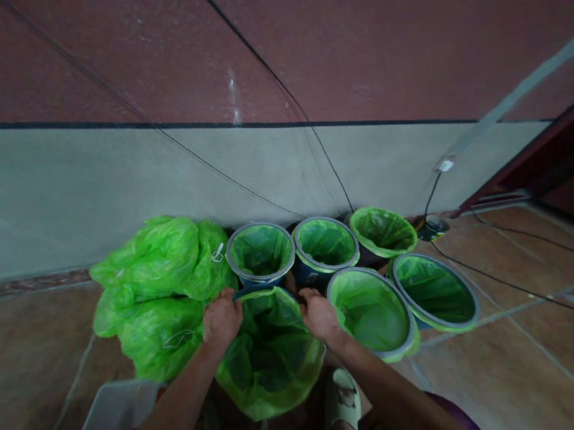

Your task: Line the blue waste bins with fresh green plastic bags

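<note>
Grasping the rim of the bin (262, 289) on both sides, I have the left hand (222, 320) curled over its left edge and the right hand (320, 314) closed at its right. Whether the fingers also pinch the liner (271, 368), I cannot tell. The bin is low in my head view, near the sandal (345, 394), and its green liner spreads wide toward me. Just beyond stand the back left bin (265, 276), the back middle bin (332, 266) and the back right bin (371, 211), near the wall (77, 193). To the right I see the front middle bin (405, 305) and, beside it, the front right bin (466, 283). Green bags (161, 281) heap up left of the bins, with a box (116, 407) nearer me on the floor (552, 264).
</note>
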`<state>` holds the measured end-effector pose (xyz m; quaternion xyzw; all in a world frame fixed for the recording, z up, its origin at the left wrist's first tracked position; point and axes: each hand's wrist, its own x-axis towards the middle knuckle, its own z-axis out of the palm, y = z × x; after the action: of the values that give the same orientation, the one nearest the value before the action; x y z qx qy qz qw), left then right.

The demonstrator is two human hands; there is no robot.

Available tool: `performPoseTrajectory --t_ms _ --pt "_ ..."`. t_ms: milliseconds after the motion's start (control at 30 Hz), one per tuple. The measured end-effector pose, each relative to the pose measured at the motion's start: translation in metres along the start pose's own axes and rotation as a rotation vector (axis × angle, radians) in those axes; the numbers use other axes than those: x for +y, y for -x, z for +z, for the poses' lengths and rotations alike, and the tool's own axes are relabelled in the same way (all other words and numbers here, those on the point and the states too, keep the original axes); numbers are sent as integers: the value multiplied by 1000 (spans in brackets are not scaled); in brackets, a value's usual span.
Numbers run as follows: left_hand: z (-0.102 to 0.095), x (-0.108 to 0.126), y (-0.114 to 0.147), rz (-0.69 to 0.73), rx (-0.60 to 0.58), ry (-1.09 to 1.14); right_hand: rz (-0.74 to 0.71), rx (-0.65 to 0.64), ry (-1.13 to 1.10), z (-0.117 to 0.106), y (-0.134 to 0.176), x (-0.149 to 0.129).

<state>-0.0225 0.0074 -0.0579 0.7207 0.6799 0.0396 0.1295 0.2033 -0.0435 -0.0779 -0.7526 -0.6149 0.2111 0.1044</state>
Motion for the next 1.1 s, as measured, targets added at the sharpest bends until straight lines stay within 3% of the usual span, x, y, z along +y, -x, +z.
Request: performPoseTrajectory --t_ms 67,200,333,467,800,1100 --pt "-1 5 2 25 77 24 -56 37 -51 1 1 -7" --pt "3 13 7 225 140 67 -172 43 -111 11 3 -16" --pt "13 19 12 371 91 75 -207 113 -107 27 1 -16" --pt "20 23 14 431 -6 2 -212 138 -118 38 -5 -18" --pt "40 17 -15 318 -60 -6 -63 125 -171 54 -27 -39" --pt "53 -15 -50 122 24 94 -68 36 -34 54 -57 -48"
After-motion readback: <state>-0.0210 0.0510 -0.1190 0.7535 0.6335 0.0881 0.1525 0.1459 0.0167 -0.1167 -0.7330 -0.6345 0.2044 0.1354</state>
